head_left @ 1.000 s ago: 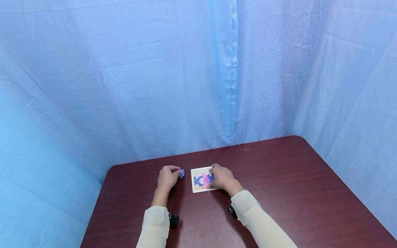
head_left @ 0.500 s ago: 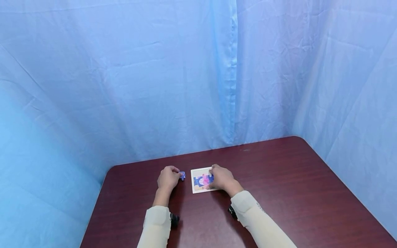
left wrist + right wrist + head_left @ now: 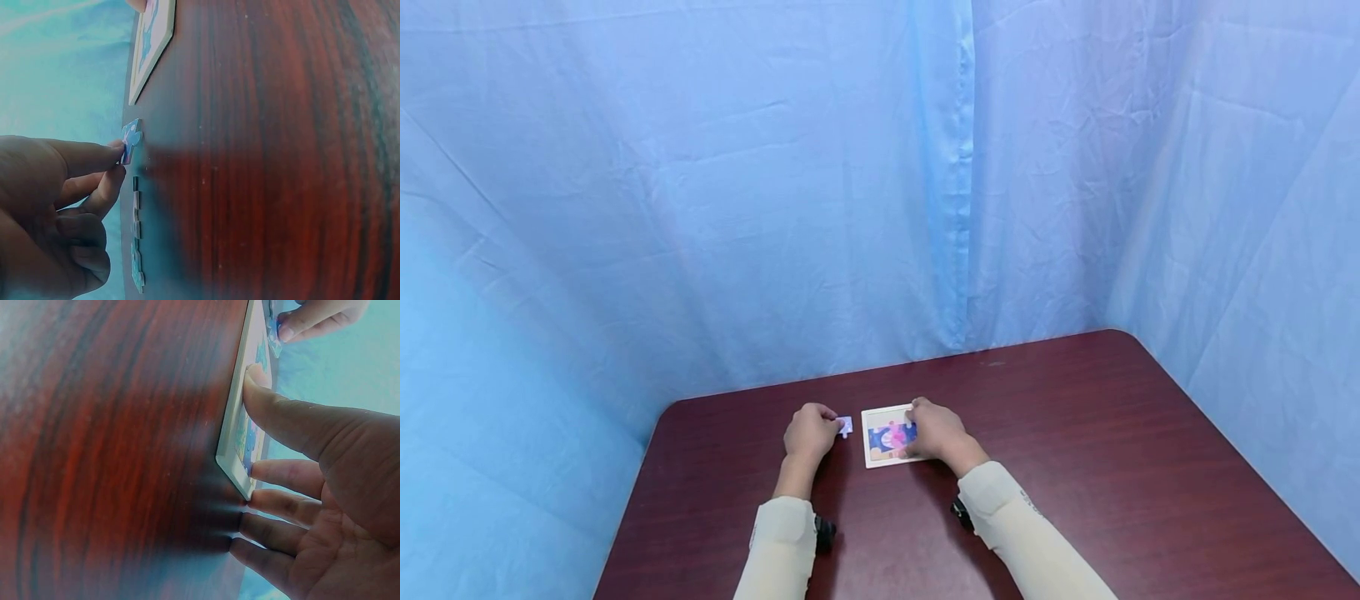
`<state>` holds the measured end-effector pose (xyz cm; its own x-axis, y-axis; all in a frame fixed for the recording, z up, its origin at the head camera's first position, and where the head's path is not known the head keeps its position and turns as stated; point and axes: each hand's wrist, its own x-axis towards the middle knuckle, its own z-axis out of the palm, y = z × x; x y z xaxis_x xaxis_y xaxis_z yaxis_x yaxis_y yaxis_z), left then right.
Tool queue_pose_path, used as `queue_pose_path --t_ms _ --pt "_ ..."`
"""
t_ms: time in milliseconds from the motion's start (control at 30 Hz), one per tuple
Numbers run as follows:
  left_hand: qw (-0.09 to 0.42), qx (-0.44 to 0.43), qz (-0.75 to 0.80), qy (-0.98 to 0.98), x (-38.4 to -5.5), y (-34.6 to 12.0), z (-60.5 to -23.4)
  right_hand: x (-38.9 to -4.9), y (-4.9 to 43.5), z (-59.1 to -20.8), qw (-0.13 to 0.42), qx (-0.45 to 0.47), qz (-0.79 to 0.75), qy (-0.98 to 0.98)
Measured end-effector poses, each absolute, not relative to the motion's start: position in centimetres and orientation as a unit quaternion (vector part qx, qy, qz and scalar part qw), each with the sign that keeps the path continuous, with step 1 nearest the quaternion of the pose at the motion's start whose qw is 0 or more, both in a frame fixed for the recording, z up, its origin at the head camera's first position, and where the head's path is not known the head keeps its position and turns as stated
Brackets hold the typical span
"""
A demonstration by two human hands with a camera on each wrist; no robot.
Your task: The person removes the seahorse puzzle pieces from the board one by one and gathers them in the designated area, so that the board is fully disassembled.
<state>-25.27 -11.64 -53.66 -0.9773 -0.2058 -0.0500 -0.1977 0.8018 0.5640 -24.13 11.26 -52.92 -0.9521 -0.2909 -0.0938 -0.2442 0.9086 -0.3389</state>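
Note:
In the head view my left hand (image 3: 809,432) pinches a small purple-blue jigsaw piece (image 3: 846,426) left of the puzzle tray. The left wrist view shows the jigsaw piece (image 3: 130,141) tilted between thumb and fingertip, just above the table. A white-framed puzzle tray (image 3: 866,450) lies flat, with blue, pink and tan pieces fitted in its lower part and a pale area at its top. My right hand (image 3: 937,429) rests over the tray's right side, covering part of it. In the right wrist view, its thumb and extended fingers press on the tray and its corner.
Below my left hand, several loose flat pieces (image 3: 137,265) lie on the table, seen edge-on in the left wrist view. The dark red wooden table (image 3: 1075,450) has rounded far corners. Blue curtains (image 3: 820,208) hang behind it and at both sides.
My left hand has shifted slightly right, toward the tray, and the pinched jigsaw piece has turned to show its face at another angle. Right hand and tray stay in place.

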Motion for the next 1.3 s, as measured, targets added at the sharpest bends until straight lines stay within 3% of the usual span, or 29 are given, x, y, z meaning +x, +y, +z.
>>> queue_pose_path --t_ms 333,567,900,1300 --pt "0.012 0.104 -0.309 -0.945 -25.1 -11.6 -53.4 -24.2 11.3 -53.1 0.073 -0.135 -0.163 0.975" --pt "0.032 0.047 -0.326 -0.944 -24.4 -11.0 -53.2 -24.3 11.3 -53.1 0.077 -0.136 -0.160 0.975" --pt "-0.019 -0.037 -0.316 -0.948 -23.6 -9.1 -52.4 -24.3 11.2 -53.1 0.086 -0.135 -0.165 0.973" --pt "-0.027 -0.067 -0.264 -0.962 -23.5 -8.1 -53.2 -24.4 11.3 -53.4 0.097 -0.140 -0.164 0.972"
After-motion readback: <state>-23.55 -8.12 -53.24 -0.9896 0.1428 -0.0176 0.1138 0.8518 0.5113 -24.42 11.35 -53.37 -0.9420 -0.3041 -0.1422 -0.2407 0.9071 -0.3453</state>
